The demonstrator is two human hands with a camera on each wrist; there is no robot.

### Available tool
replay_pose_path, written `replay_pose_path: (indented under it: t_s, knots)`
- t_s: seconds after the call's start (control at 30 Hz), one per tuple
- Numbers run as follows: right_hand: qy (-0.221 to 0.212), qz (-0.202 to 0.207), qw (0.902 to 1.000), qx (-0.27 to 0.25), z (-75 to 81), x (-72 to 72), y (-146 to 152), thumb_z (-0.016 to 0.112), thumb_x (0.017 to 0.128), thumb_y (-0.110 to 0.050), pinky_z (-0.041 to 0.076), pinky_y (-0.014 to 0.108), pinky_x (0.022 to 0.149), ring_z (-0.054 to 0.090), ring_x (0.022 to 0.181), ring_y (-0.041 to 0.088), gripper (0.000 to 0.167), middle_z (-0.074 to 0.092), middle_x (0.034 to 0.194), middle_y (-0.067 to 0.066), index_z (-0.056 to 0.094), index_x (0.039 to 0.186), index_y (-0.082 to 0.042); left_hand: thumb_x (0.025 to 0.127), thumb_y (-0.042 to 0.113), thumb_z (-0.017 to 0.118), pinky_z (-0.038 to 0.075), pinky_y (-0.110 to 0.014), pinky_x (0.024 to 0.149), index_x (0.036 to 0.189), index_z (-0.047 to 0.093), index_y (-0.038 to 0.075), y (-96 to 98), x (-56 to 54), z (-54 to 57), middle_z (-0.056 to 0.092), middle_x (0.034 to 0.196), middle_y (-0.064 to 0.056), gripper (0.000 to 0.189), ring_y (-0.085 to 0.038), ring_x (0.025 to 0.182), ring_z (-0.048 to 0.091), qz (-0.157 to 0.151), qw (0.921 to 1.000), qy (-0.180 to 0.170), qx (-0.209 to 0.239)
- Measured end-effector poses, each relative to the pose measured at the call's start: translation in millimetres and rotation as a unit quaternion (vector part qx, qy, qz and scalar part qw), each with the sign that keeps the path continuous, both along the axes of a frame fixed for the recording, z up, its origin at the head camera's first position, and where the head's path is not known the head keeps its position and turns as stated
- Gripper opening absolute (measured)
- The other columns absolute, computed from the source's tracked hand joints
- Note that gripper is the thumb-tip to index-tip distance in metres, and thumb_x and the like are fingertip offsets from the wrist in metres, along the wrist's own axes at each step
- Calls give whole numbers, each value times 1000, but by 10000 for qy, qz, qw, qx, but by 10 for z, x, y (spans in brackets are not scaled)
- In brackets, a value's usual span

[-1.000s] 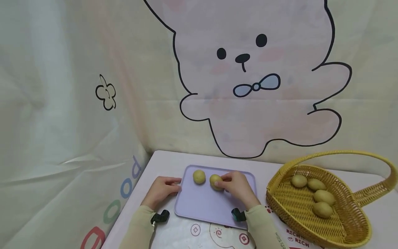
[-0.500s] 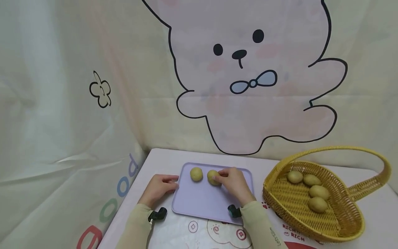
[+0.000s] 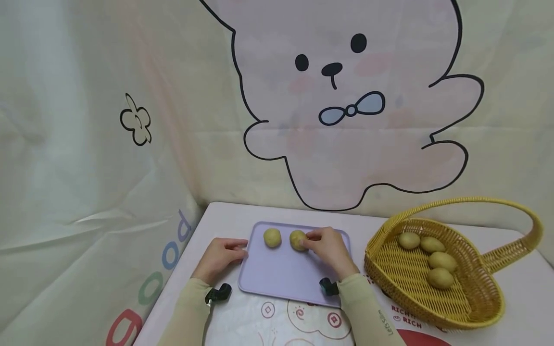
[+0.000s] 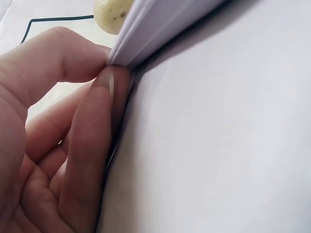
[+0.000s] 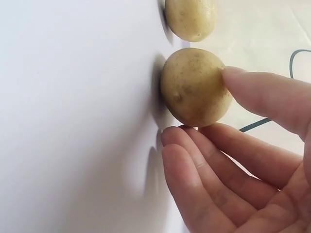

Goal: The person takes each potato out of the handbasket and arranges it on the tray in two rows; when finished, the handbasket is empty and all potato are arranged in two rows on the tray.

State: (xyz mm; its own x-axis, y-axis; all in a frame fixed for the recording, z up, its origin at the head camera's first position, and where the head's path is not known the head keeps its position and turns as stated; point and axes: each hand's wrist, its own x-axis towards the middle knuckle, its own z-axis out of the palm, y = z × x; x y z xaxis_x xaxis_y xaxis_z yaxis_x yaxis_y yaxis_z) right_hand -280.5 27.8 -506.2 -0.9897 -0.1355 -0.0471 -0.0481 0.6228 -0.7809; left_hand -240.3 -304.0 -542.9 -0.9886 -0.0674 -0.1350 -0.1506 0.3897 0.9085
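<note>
On the lilac tray (image 3: 281,276) lie two round yellowish potatoes near its far edge. My right hand (image 3: 326,247) holds the right-hand potato (image 5: 194,87) between thumb and fingertips, and that potato sits against the tray surface. The other potato (image 3: 272,238) lies a short way to its left, untouched. At the tray's left side, my left hand (image 3: 218,257) pinches the rim; the left wrist view shows thumb and fingers (image 4: 90,141) meeting at the tray edge (image 4: 141,34). Part of the tray's right side is hidden under the right hand and forearm.
To the right stands a yellow wicker basket (image 3: 484,307) with a tall arched handle, holding several potatoes (image 3: 441,262). A printed white cloth (image 3: 242,317) covers the table. Behind and at the left hang pale curtains with a bear drawing.
The whole view has shifted slightly as the head moved. Both hands keep their places on the tray rim and the right-hand potato.
</note>
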Motion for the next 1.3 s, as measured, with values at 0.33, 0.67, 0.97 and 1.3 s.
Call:
replay_pose_path:
  t_s: [0.33,0.67,0.97,1.3]
  knots:
    - [-96,-48,9999,-13,20,8,47,87,90,-25,60,39,85,74,97,20,31,83,108,10,84,115,-6,85,16,89,56,-23,76,118,85,11,24,0,30,82,96,-3,34,-11,85,70,-12,10000,-62,39]
    - [-89,-262,9996,-56,58,66,124,87,89,-22,59,32,78,72,88,16,26,83,103,8,85,110,-6,84,18,89,57,-23,76,120,84,12,95,-62,23,81,98,-5,36,-11,84,70,-124,9999,-78,31]
    - [-35,301,9994,151,374,655,168,88,89,-26,63,44,92,77,102,23,45,82,113,12,78,125,-1,87,20,89,59,-20,79,130,79,10,-101,63,93,80,102,-4,45,-9,90,71,24,9996,-221,-195]
    - [921,1082,9858,895,934,1357,1609,88,91,-29,64,32,87,77,100,17,36,81,113,1,81,122,-11,89,25,88,56,-18,81,135,77,12,0,57,81,79,102,-2,50,-4,89,70,-222,9984,-277,-451]
